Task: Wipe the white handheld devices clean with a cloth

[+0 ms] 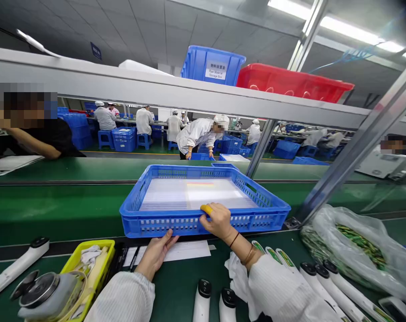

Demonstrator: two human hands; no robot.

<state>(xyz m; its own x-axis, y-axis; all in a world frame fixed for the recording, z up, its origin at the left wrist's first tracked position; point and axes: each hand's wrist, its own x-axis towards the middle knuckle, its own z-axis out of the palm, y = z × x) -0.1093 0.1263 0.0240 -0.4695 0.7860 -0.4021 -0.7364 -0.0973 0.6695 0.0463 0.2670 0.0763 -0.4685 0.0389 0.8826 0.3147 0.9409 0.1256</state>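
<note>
two hands, left hand and right hand, on blue crate near edge

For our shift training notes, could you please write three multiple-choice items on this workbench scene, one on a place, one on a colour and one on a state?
1. Where does the blue basket stand?
A. on the green belt
B. on the overhead shelf
C. on the floor

2. What colour is the small tray at the lower left?
A. red
B. yellow
C. white

3. What is the right hand doing?
A. lying flat on the paper
B. holding a white device
C. gripping the basket's front rim

Answers: 1 A, the basket sits on the belt just past the bench edge. 2 B, its rim is plainly yellow. 3 C, its fingers curl over the rim, while the left hand rests against the front wall below.
</note>
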